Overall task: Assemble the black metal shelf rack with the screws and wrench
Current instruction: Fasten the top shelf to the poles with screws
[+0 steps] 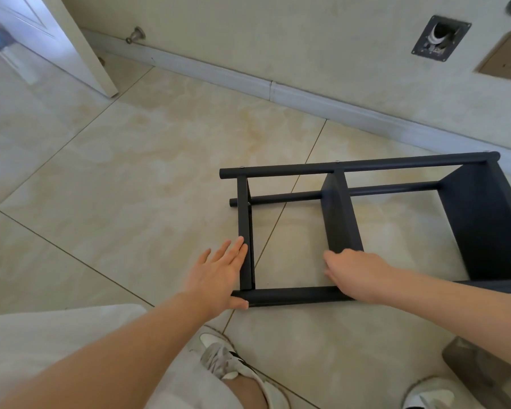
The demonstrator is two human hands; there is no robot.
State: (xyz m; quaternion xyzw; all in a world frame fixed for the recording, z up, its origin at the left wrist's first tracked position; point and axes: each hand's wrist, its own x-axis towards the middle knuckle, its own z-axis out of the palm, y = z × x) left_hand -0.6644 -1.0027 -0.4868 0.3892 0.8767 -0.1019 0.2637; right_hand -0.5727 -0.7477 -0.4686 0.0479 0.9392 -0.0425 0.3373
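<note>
- The left hand [219, 273] lies flat with straight fingers against the end shelf [244, 231], thumb at the near pole [292, 295].
- The right hand [357, 273] curls over the middle shelf [340, 214] at that pole.
- The shelf rack [366, 165] lies sideways on the floor [130, 172].
- The step looks like squaring the joints. Tightening comes next and needs the screws and wrench, which are not in view.

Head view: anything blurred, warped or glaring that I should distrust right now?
Head view: soft, even light, no harsh glare on the floor tiles; the rack is sharp; the right hand is slightly motion-blurred, the left hand clearer; the door and wall socket smear at the corners, with wide-angle stretch toward the edges.
</note>
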